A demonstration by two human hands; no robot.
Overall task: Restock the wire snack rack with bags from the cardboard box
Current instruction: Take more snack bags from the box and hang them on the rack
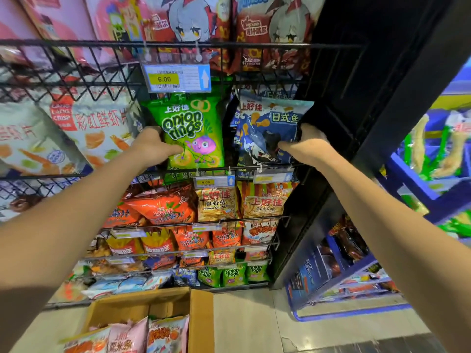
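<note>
Both arms reach up and forward into the wire rack [178, 171]. The left hand [153, 146] grips the left edge of a green bag [190, 131] marked "Onion rings", thumb across its front and fingers behind it. The right hand [305, 143] grips the lower right part of a blue bag [267, 126], thumb on the front and fingers curled round its right edge. The two bags stand side by side between the hands, upright in the same tier, with a narrow gap between them. Just above the left hand a price tag [177, 78] reading 6.00 hangs from the rack's wire. Below both hands, lower tiers hold orange, yellow and green bags. Far beneath the forearms, on the floor in front of the rack, the open box [201, 319] holds pink bags [127, 337] standing on end. To the right of the right arm stands a blue shelf [413, 174].
</note>
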